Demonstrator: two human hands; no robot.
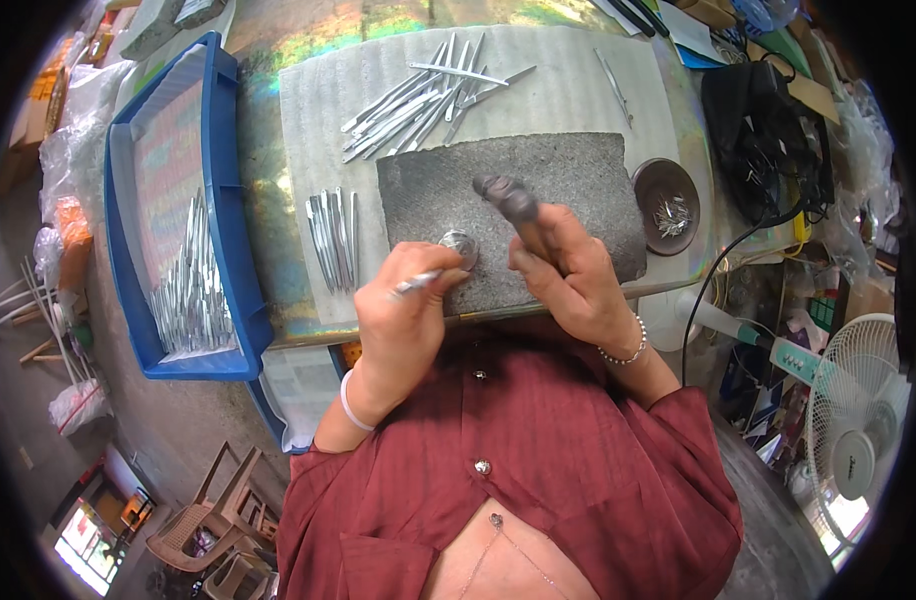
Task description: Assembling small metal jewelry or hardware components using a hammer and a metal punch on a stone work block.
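My right hand grips a hammer by its wooden handle, the dark head raised over a grey stone slab. In my left hand is a silvery metal strip, pinched between thumb and fingers. Just beyond those fingertips, a small round metal block rests on the slab; whether the strip touches it is hidden. Left of the slab lies a neat row of similar strips. A loose pile of more strips is spread across the white foam sheet behind it.
A dark round dish of small metal bits sits right of the slab. One thin tool lies farther back. At the left, a blue tray holds many strips. A black bag and a fan are on the right.
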